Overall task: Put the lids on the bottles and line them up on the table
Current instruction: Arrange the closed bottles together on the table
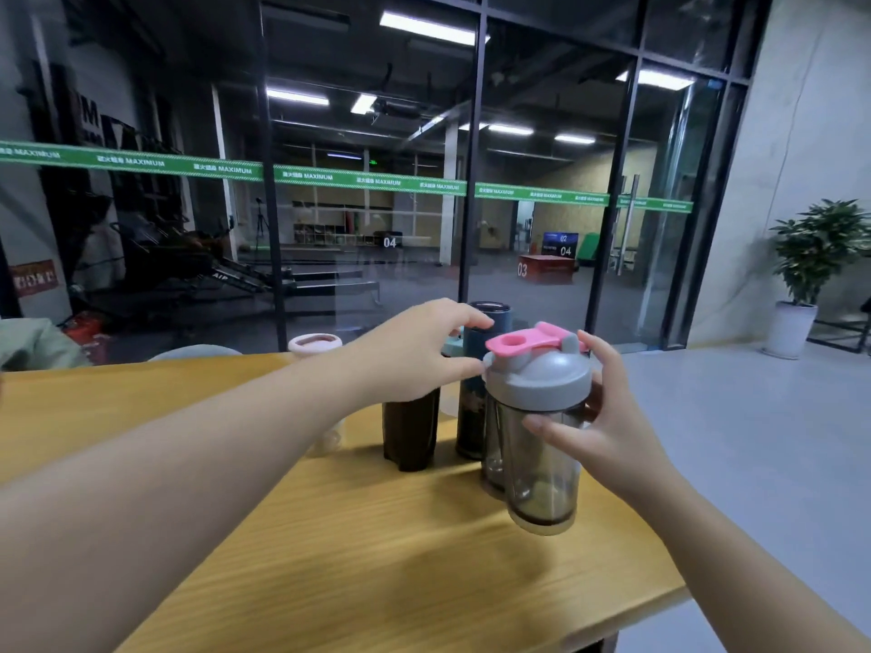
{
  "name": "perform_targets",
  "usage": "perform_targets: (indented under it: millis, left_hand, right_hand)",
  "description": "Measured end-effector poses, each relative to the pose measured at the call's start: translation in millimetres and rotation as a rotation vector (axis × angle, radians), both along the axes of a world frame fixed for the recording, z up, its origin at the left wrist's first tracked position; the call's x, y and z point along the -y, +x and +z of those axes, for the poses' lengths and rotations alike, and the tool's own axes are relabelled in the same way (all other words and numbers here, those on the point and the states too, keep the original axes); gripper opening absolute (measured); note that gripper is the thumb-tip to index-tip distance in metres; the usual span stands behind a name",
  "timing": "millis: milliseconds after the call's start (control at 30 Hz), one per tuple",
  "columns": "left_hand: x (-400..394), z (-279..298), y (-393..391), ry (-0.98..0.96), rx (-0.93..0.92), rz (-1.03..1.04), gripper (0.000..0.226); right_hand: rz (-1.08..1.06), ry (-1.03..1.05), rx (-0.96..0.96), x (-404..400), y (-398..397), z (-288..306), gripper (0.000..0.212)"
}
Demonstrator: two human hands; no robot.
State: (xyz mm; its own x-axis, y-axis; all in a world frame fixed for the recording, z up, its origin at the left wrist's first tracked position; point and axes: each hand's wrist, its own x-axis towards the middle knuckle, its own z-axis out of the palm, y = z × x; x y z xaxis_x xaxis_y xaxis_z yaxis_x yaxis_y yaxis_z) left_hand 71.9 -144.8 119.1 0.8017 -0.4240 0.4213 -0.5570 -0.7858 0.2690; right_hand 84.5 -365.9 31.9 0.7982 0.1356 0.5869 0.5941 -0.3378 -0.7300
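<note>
bottles (410,428) half hidden by left hand (414,351) | teal lid (453,346) (barely visible)

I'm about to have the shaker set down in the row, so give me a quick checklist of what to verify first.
1. Right hand grips the shaker bottle: ok.
2. Grey lid sits on the shaker: ok; fully tightened: cannot tell.
3. Pink flip cap snapped shut: cannot tell.
4. Left hand off the lid: not ok, its fingers touch the rim.
5. Shaker resting on the table: not ok, it is tilted and lifted.
6. Blue bottle behind has a lid: not ok.
</note>
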Motion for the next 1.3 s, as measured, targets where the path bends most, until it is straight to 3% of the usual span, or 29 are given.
perform_targets:
  millis: [200,433,667,967,1300]
  left_hand:
    - [-24.9,-22.5,41.0,-0.023,0.083,0.178,0.051]
    - [-40.7,-36.5,66.7,0.121,-0.140,0.216,0.073]
    - [-36.5,-42.0,77.9,0.169,-0.173,0.229,0.075]
    - [-39.4,-42.5,88.1,0.149,-0.193,0.245,0.062]
    - [-50.6,-40.9,95.9,0.203,-0.053,0.240,0.045]
  right_hand:
    - [-0.028,0.043,-0.020,11.6,5.8,-19.0,0.102]
    - [-0.036,0.118,-0.011,17.9,7.4,-27.2,0.091]
    - [-0.089,0.127,-0.018,24.7,3.0,-34.5,0.085]
    - [-0.096,0.149,-0.067,26.7,-0.1,-40.4,0.087]
    - [-0.096,0.162,-0.097,29.7,2.4,-43.5,0.088]
